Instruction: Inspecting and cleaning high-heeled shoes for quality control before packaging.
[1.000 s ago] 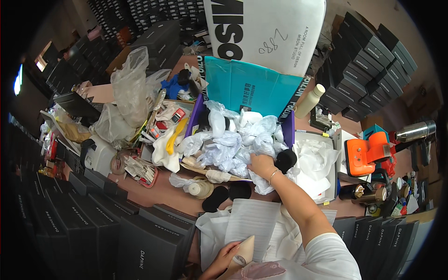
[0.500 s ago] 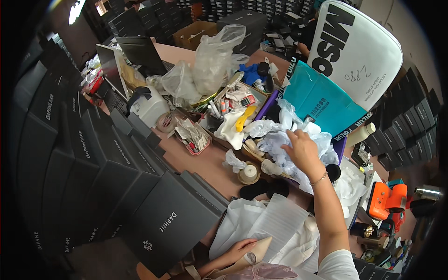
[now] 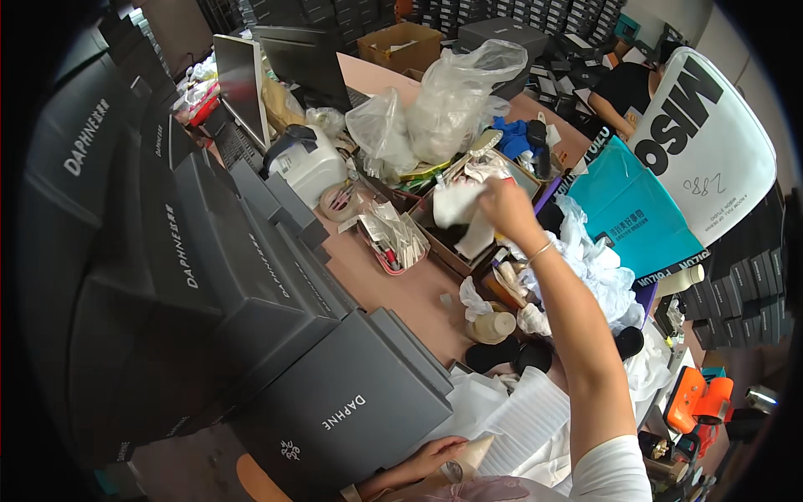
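Right hand (image 3: 507,209) is kinda blurred, so its grip can't be made out; shoe (image 3: 476,453) is partly covered by left hand (image 3: 437,458).

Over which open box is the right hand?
The brown box between the pink tray and the purple box; the right hand is at its white cloth, not at the purple box's bags.
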### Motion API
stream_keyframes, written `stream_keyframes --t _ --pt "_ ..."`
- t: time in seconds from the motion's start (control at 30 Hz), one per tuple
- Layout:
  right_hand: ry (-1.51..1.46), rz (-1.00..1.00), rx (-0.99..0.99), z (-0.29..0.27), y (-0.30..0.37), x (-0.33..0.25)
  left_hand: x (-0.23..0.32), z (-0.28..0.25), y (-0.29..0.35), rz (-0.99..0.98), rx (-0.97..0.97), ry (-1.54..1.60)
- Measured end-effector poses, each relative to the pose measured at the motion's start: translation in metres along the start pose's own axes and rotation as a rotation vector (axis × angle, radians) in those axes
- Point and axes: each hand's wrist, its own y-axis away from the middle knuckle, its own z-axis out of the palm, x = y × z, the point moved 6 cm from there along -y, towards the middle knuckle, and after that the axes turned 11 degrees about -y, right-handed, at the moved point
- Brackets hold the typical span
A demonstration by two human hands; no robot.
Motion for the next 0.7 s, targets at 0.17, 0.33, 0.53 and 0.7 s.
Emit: stream_keyframes --t 0.17,0.33,0.53,0.7 --pt "-0.258 0.023 0.007 -0.024 -0.027 -0.024 0.004 -0.007 -0.001 -0.036 -0.003 0.013" --pt "-0.075 -0.141 -0.287 0.050 -0.013 -0.030 0.004 -0.014 -0.003 -0.079 0.033 0.022" --pt "0.386 -0.207 -0.514 0.137 0.016 -0.008 -0.045 -0.016 -0.018 -0.152 0.034 -0.080" --pt "0.366 0.057 -0.566 0.153 0.008 0.015 -0.032 -0.019 -0.013 -0.138 0.045 -0.040"
